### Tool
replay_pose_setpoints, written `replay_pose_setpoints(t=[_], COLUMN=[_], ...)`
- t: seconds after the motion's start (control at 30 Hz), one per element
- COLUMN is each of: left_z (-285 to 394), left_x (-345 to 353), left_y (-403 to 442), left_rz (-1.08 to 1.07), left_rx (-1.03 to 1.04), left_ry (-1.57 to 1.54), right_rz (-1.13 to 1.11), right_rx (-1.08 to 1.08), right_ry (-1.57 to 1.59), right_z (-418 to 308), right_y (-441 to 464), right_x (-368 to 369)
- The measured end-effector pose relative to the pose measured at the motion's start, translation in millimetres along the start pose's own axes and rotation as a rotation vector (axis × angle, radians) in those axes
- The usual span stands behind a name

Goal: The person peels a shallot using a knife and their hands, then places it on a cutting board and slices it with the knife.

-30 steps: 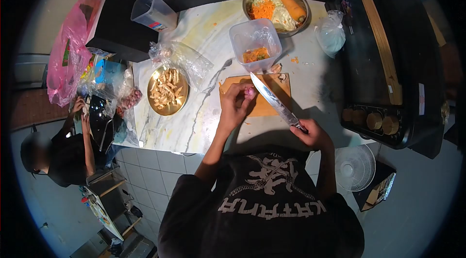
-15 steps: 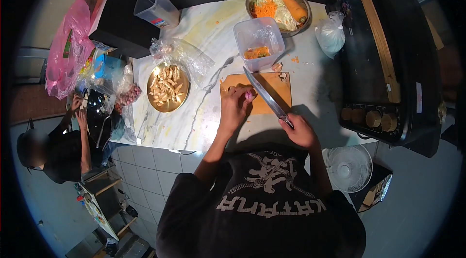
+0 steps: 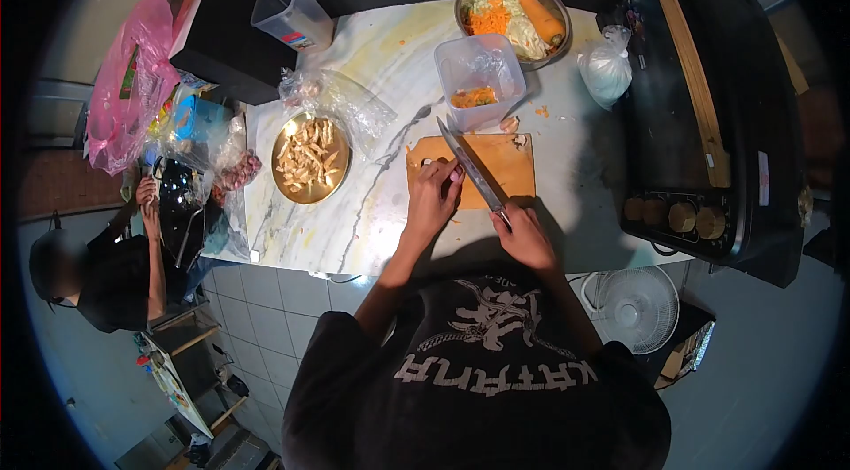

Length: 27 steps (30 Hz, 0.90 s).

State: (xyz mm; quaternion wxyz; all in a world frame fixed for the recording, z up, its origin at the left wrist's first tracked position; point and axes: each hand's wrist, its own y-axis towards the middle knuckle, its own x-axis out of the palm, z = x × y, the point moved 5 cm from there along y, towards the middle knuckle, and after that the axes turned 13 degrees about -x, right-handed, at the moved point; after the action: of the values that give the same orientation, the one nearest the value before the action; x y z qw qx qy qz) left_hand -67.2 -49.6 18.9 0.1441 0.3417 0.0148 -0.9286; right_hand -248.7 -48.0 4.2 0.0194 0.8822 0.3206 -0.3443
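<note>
My left hand point(image 3: 436, 191) rests at the left part of the wooden cutting board point(image 3: 509, 171), its fingers closed round a small purple-pink piece point(image 3: 456, 175), perhaps a shallot, mostly hidden. My right hand point(image 3: 529, 240) grips the handle of a large knife point(image 3: 471, 168). The blade slants up and left over the board, close beside my left fingertips. Peel scraps point(image 3: 520, 141) lie on the board's upper right corner. Just behind the board stands a clear plastic container point(image 3: 481, 72) with orange shreds inside.
A steel bowl point(image 3: 567, 19) holds a carrot and shreds. A gold plate point(image 3: 340, 182) of pale pieces and a plastic bag point(image 3: 359, 111) lie left. A tied bag point(image 3: 606, 72) sits by the black oven point(image 3: 708, 116). Another person point(image 3: 115, 280) works at far left.
My right hand has moved left and in toward the board, bringing the knife blade up against my left fingertips. My left hand still holds the small piece. The view has shifted slightly.
</note>
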Motion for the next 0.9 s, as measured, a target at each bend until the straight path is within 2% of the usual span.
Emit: replay_pose_setpoints(t=[0.23,0.3,0.43,0.5,0.6,0.7,0.83,0.9], left_z=[-2.8,-5.3,0.7,-13.5,-11.7,-16.9,-23.5,-21.4], left_x=[-0.7,1.1,-8.7,-6.0,-9.8,-13.1,-14.7,-19.3], left_y=[-1.4,-0.4,1.6,2.4,3.0,5.3,9.9,16.2], left_rz=[-0.012,-0.142,-0.102,-0.219,-0.238,-0.266,-0.314,-0.222], left_rx=[-0.030,-0.143,-0.095,-0.258,-0.350,-0.361,-0.365,-0.277], left_ry=[-0.096,-0.206,-0.226,-0.329,-0.452,-0.370,-0.264,-0.042], right_rz=[0.014,0.087,0.049,0.131,0.095,-0.001,0.000,0.008], right_rx=[0.003,-0.041,0.009,-0.113,-0.106,-0.007,-0.018,-0.027], right_ry=[0.020,0.010,0.017,-0.029,0.020,0.058,0.038,0.044], right_z=[3.7,6.7,14.1,11.9,14.7,15.5,20.7,22.2], right_y=[1.4,0.7,-3.2,-5.4,-3.5,-2.5,-2.0,-1.4], right_x=[-1.2,-3.7,-6.5,-13.4,-14.8,-17.5,-14.7,-13.3])
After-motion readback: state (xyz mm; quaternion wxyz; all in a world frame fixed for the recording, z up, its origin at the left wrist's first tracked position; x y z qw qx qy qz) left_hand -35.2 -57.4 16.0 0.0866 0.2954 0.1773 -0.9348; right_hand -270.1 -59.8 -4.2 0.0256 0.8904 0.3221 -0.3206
